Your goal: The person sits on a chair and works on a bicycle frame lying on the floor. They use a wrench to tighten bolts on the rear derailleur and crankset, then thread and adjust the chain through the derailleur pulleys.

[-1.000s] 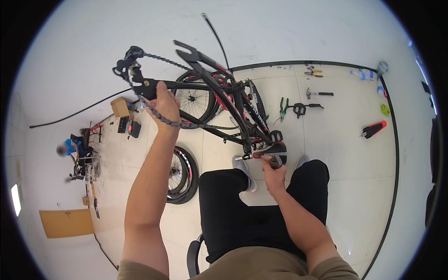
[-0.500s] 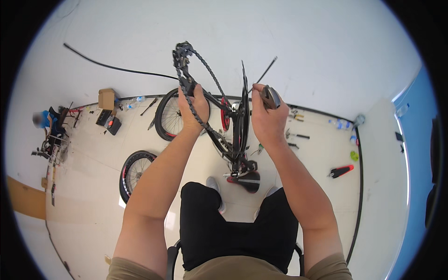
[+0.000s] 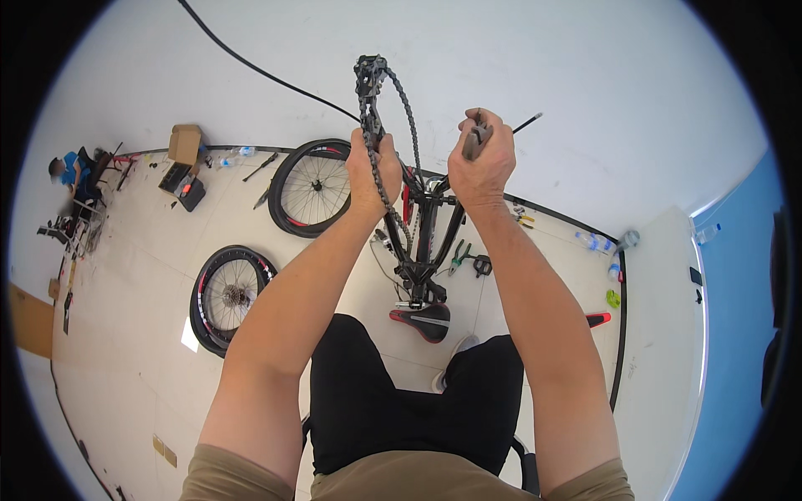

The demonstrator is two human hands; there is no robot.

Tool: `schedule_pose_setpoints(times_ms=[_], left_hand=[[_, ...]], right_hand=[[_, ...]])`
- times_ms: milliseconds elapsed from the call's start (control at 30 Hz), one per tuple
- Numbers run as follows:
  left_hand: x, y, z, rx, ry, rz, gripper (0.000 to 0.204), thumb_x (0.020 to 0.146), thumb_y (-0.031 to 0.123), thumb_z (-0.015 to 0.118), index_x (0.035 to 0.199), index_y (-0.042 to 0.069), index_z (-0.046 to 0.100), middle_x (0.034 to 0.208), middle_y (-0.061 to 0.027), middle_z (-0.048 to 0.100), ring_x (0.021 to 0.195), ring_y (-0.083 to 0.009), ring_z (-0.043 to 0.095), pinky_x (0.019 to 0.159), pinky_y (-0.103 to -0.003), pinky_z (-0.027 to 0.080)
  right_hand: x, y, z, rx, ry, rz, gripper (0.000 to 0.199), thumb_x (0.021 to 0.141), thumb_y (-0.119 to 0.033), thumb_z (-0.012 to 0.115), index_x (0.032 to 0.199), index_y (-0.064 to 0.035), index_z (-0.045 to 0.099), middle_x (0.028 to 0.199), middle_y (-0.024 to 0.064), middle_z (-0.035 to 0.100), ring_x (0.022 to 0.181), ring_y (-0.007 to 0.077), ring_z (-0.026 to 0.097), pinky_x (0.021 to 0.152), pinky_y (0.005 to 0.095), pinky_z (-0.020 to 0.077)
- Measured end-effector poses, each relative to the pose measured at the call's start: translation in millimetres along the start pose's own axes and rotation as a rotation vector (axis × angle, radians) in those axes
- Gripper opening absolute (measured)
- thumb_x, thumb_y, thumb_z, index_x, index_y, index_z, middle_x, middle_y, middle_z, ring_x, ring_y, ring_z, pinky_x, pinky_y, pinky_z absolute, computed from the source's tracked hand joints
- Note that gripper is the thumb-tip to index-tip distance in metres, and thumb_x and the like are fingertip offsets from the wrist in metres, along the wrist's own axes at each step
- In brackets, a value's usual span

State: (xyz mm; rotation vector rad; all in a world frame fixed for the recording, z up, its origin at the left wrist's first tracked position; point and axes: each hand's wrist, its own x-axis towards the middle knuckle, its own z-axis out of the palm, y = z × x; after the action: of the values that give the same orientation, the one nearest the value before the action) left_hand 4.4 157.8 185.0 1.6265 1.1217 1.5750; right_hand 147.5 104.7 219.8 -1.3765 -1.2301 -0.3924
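A black bicycle frame (image 3: 425,225) without wheels stands in front of me, its saddle (image 3: 424,321) low between my feet. Close to the rear derailleur (image 3: 370,77), my left hand (image 3: 369,174) is closed round one rear arm of the frame. The chain (image 3: 409,108) loops from the derailleur down past that hand. My right hand (image 3: 484,163) is closed at the end of the opposite rear arm; a grey-brown piece (image 3: 476,142) shows between its thumb and fingers. A long black cable-like line (image 3: 267,73) runs behind both hands.
Two loose wheels, one (image 3: 313,188) by the wall and one (image 3: 230,296) nearer, lie left. An open cardboard box (image 3: 185,144) and a toolbox (image 3: 181,185) stand behind them. A person (image 3: 77,171) sits far left. Pliers (image 3: 459,257), a pedal (image 3: 482,265) and bottles (image 3: 593,242) lie right.
The frame has turned and both hands have moved rightward or upward with it. Its two rear arms now show apart. My right hand has rolled over. The surroundings have shifted left in view.
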Motion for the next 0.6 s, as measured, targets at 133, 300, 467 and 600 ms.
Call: schedule_pose_setpoints(times_ms=[133, 300, 467, 600], left_hand=[[-1, 4, -4, 0.001, -0.015, -0.008, 0.018, 0.094, 0.014, 0.057, 0.095, -0.001, 0.047, 0.071, -0.0149, 0.06, 0.065, -0.0254, 0.06, 0.066, -0.039, 0.048], [0, 0, -9, -0.046, -0.088, -0.036, 0.022, 0.093, 0.014, 0.06, 0.097, 0.0, 0.044, 0.069, -0.0118, 0.058, 0.062, -0.0223, 0.057, 0.064, -0.038, 0.047], [-12, -25, -25, -0.131, -0.314, -0.126, 0.039, 0.09, 0.027, 0.07, 0.112, 0.0, 0.052, 0.078, -0.0043, 0.059, 0.069, -0.0144, 0.053, 0.064, -0.032, 0.045], [-37, -33, -59, -0.223, -0.547, -0.386, 0.047, 0.095, 0.036, 0.067, 0.124, 0.002, 0.056, 0.096, -0.0023, 0.06, 0.088, -0.0136, 0.059, 0.076, -0.031, 0.05]], right_hand=[[2, 6, 8, 0.234, -0.057, 0.087, 0.028, 0.084, 0.002, 0.059, 0.111, -0.0026, 0.056, 0.086, 0.0106, 0.064, 0.08, 0.0251, 0.061, 0.076, 0.0377, 0.0508], [0, 2, 8, 0.34, -0.107, 0.159, 0.017, 0.096, -0.004, 0.049, 0.112, 0.0003, 0.054, 0.079, 0.0115, 0.059, 0.064, 0.0191, 0.055, 0.067, 0.0329, 0.0486], [1, -3, 6, 0.398, -0.068, 0.163, 0.016, 0.098, -0.005, 0.049, 0.111, -0.0015, 0.056, 0.077, 0.0082, 0.057, 0.063, 0.0133, 0.051, 0.062, 0.0305, 0.0457], [4, 0, 2, 0.372, -0.082, 0.218, 0.017, 0.096, -0.005, 0.051, 0.112, -0.0031, 0.056, 0.075, 0.0094, 0.057, 0.065, 0.0159, 0.053, 0.064, 0.0316, 0.0467]])
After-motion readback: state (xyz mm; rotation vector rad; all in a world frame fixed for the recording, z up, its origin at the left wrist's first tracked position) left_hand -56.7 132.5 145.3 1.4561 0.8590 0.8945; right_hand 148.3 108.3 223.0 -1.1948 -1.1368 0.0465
